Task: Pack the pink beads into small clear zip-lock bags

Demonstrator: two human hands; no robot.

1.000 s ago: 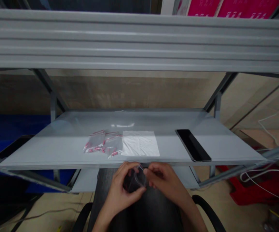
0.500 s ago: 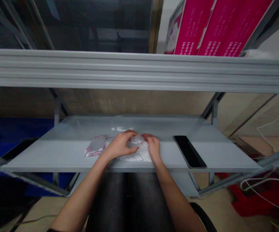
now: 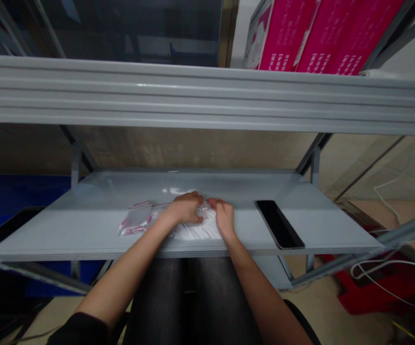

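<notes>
On white sheet [image 3: 195, 233], left hand [image 3: 187, 209] and right hand [image 3: 223, 215], half-curled, flank 1 bag [image 3: 204, 210], probably steadying it; firm hold, can't tell. Phone [image 3: 279, 224] apart, likely for clearance.

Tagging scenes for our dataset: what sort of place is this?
Likely a small workroom or storeroom, though I can't be sure: grey shelving fills the view, pink printed boxes show above its upper tier, and small clear bags lie on the lower one.

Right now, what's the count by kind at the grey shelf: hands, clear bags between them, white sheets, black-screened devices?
Left hand and right hand: 2
Clear bag between them: 1
White sheet: 1
Black-screened device: 1
Total: 5
</notes>
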